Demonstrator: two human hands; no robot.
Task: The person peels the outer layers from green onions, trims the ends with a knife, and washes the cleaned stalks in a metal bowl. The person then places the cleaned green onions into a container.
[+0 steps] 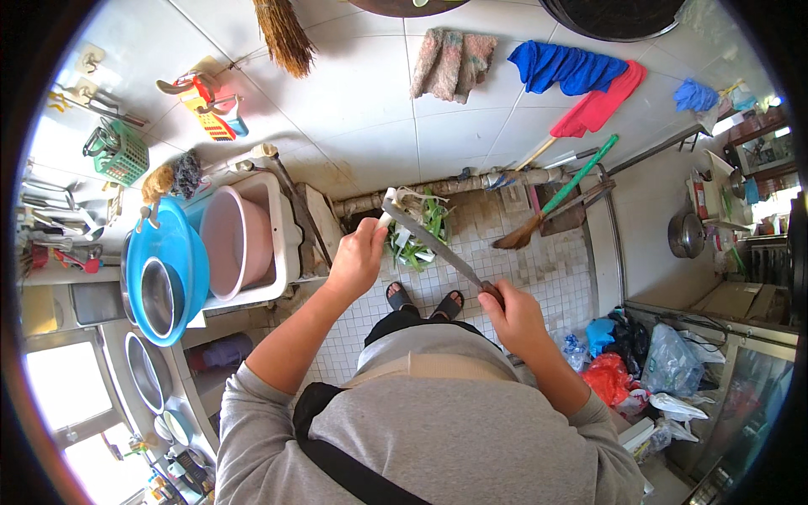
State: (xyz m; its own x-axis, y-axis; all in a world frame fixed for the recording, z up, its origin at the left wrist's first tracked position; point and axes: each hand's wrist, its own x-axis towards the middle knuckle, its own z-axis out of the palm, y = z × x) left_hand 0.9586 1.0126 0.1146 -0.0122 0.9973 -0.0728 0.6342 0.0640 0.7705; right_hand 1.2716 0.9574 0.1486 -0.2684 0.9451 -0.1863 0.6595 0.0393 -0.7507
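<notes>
My left hand grips a white stalk, probably of a leek or large scallion; most of it is hidden by my fingers and the blade. The brown handle of a long knife is in my right hand. Its grey blade slants up and left, and the tip overlaps the stalk's upper end; whether they touch I cannot tell. Below lies a heap of green and white leaf trimmings with pale stringy roots, beyond my sandalled feet. What holds the heap is hidden.
To the left, a pink basin stands in a white sink, beside a blue basin holding a metal bowl. A green-handled broom leans ahead to the right. Plastic bags are piled at right.
</notes>
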